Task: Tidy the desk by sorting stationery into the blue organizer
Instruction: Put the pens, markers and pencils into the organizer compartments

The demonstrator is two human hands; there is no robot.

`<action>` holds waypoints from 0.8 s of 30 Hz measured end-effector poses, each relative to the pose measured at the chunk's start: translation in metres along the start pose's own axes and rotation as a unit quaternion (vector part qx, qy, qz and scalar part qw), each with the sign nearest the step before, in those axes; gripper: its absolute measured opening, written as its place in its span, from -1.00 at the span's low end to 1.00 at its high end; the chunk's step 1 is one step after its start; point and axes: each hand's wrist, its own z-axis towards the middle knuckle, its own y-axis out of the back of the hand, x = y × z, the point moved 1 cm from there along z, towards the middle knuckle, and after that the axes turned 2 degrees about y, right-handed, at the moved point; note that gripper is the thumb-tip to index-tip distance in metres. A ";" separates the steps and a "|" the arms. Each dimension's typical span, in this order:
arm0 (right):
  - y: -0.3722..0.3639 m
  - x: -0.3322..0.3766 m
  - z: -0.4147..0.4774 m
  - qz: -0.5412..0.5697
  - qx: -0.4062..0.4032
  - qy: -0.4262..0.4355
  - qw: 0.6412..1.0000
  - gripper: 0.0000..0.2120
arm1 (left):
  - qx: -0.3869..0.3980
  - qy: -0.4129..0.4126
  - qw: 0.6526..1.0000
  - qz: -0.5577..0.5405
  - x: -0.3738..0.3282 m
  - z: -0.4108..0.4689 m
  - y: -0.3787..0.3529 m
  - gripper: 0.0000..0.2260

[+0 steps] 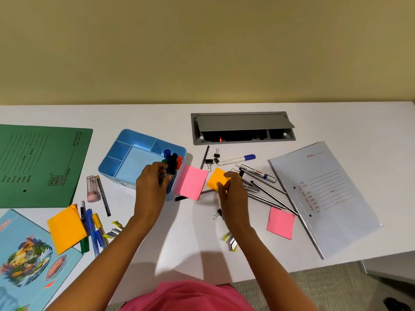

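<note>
The blue organizer point(125, 158) stands left of centre on the white desk, with several markers point(172, 161) upright in its near right compartment. My left hand point(151, 187) grips those markers at the organizer's near corner. A pink sticky pad point(192, 182) leans against the organizer. My right hand point(231, 194) pinches an orange sticky pad point(216, 178) just right of it. Pens and pencils point(267, 194), white markers point(238, 160) and black binder clips point(211, 161) lie scattered to the right.
A green file point(38, 164), a sharpener point(92, 186), an orange pad point(66, 230) over pens, and a blue book point(29, 261) lie left. A pink pad point(280, 223) and white file point(325, 194) lie right. A grey cable tray point(242, 127) is set in the desk behind.
</note>
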 end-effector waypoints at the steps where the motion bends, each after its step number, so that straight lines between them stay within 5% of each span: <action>1: 0.002 -0.008 0.006 -0.001 0.001 -0.013 1.000 -0.84 | 0.001 0.001 1.000 -0.008 0.000 0.001 0.000 -0.71; 8: 0.035 -0.069 0.062 -0.140 -0.006 -0.066 0.988 -0.75 | -0.021 0.004 0.999 -0.040 -0.005 -0.001 0.010 -0.71; 14: 0.047 -0.108 0.086 -0.244 0.074 -0.147 0.956 -0.64 | -0.025 -0.045 0.997 -0.050 -0.021 -0.009 0.009 -0.81; 24: 0.047 -0.117 0.094 -0.306 0.113 -0.075 0.942 -0.73 | 0.008 -0.083 0.994 -0.073 -0.038 -0.015 0.000 -0.87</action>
